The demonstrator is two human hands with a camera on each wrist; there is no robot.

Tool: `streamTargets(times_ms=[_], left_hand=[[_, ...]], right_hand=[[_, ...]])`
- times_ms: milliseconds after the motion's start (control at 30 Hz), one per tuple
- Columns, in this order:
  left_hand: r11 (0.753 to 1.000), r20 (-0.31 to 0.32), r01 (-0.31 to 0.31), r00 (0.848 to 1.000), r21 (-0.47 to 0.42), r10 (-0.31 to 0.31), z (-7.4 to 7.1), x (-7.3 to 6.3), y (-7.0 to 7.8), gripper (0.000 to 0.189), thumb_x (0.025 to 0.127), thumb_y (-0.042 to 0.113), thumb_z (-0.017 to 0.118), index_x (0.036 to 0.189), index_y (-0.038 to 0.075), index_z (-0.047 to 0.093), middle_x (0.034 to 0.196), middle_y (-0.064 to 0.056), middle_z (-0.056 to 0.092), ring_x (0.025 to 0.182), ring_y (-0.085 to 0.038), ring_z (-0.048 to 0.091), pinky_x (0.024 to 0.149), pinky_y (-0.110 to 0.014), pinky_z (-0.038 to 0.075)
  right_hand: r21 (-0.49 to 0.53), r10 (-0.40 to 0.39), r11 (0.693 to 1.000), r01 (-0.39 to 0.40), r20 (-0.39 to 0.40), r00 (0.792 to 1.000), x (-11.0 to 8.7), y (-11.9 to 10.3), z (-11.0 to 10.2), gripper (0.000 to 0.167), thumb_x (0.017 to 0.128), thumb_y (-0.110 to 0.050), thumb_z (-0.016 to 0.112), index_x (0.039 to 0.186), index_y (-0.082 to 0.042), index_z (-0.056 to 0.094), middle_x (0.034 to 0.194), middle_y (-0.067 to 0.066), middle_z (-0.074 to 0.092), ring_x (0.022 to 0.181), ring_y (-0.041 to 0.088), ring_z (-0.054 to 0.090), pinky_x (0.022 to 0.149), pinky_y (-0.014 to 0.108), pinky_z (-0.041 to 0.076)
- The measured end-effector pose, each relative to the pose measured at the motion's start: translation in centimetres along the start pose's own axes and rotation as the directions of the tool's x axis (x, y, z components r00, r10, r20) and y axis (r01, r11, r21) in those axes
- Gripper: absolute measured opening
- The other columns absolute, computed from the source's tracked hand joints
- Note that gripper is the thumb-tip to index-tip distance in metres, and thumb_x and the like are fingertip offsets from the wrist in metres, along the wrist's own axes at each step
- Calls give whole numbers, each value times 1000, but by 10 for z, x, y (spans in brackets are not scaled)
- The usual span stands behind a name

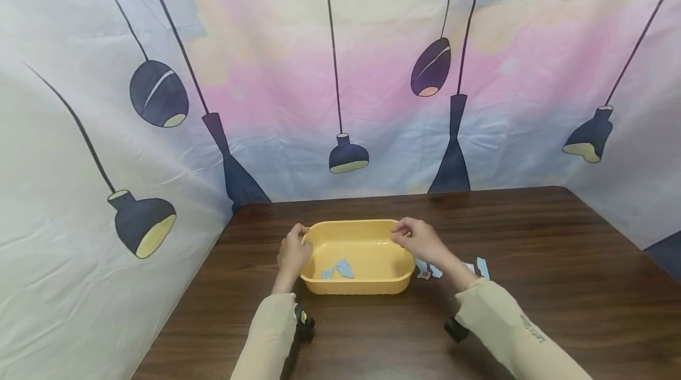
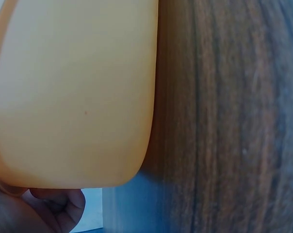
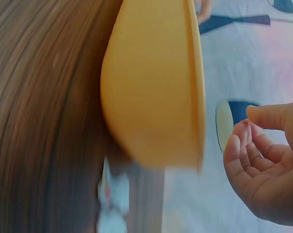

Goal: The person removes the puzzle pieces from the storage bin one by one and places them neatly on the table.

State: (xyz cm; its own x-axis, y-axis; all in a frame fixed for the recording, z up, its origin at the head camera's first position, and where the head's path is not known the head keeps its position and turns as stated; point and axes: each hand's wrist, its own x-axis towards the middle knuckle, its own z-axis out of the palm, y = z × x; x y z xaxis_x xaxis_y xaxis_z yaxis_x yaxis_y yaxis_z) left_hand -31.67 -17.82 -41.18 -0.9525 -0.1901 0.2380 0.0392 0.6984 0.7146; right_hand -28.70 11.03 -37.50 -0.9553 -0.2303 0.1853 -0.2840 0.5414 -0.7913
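Yellow basin (image 1: 357, 288) sits upright on the dark wood tabletop (image 1: 558, 238), a bit below the middle of the head view. Left hand (image 1: 291, 251) is at the basin's 10 o'clock, fingers bent round the rim, gripping it; left wrist view has the curled fingers at 7 o'clock, against the basin's end. Right hand (image 1: 420, 240) is at the basin's 2 o'clock, fingers loosely bent, thumb tip close to fingertips, nothing visible in its hold; right wrist view has it at 4 o'clock, apart from the rim.

Inside the basin, toward 7 o'clock: two pale-blue scraps (image 1: 344, 268), look like torn paper. More scraps (image 1: 435, 271) lie on the tabletop just beside the basin, about 3 to 4 o'clock, blurred in right wrist view. Another scrap (image 1: 482, 268) is farther out at 3 o'clock, past the right forearm. Cream sleeves (image 1: 513, 330) on both arms. Behind the tabletop, toward 12 o'clock: pastel backdrop (image 1: 383, 13), printed with dark hanging lamps.
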Motion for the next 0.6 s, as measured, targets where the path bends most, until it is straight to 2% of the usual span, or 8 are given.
streamTargets(times_ms=[100,233,300,400,433,500,567,600], left_hand=[[1000,-6,1,1000,-1,-1,-2,0,-1,35,86,6,53,119,9,64,81,-11,64,61,-18,49,53,-28,34],[1000,-12,-10,1000,3,10,0,0,-3,34,87,6,54,119,9,64,80,-9,63,61,-18,49,53,-28,33],[1000,-17,-12,1000,1,12,1,-1,-4,33,87,6,55,119,9,65,79,-9,62,61,-18,48,53,-28,33],[1000,-20,-14,1000,3,14,3,-2,-4,33,87,6,55,118,9,65,77,-8,60,60,-18,48,53,-29,33],[1000,-21,-16,1000,5,16,4,-2,-4,33,87,6,56,118,9,65,76,-8,60,60,-18,47,53,-29,32],[1000,-26,-23,999,9,24,4,-2,-3,33,86,5,56,118,9,65,75,-8,60,59,-17,46,52,-29,32],[999,-33,-33,999,17,34,4,-2,-3,32,86,5,57,117,9,65,75,-8,61,58,-17,46,51,-28,32],[999,-38,-40,998,18,40,3,-2,-3,32,86,5,57,117,8,66,76,-8,61,58,-16,46,51,-28,33]], right_hand=[[32,-47,998,45,62,997,10,-9,26,21,90,-8,62,105,7,65,96,18,67,84,23,64,71,30,53],[77,-30,997,17,176,984,16,-14,56,26,84,-2,69,107,8,64,101,20,65,93,29,63,80,36,53],[76,6,997,-25,243,970,17,-14,68,32,82,1,71,112,7,62,106,21,64,100,32,62,83,38,53],[50,43,997,-65,348,937,18,-12,81,44,81,9,67,124,7,57,109,19,62,106,32,59,81,36,51],[33,45,998,-62,376,925,18,-11,85,48,81,11,65,128,7,54,105,16,61,100,28,59,77,34,49],[-14,25,1000,-21,418,908,21,-11,90,55,82,14,60,135,6,49,85,7,56,77,20,53,68,29,42],[-71,-1,997,36,437,899,24,-11,93,60,81,15,56,139,4,47,68,-1,41,59,13,36,62,27,33],[-97,-7,994,56,446,895,26,-12,94,61,81,14,55,140,2,47,64,-2,33,55,13,25,60,27,29]])
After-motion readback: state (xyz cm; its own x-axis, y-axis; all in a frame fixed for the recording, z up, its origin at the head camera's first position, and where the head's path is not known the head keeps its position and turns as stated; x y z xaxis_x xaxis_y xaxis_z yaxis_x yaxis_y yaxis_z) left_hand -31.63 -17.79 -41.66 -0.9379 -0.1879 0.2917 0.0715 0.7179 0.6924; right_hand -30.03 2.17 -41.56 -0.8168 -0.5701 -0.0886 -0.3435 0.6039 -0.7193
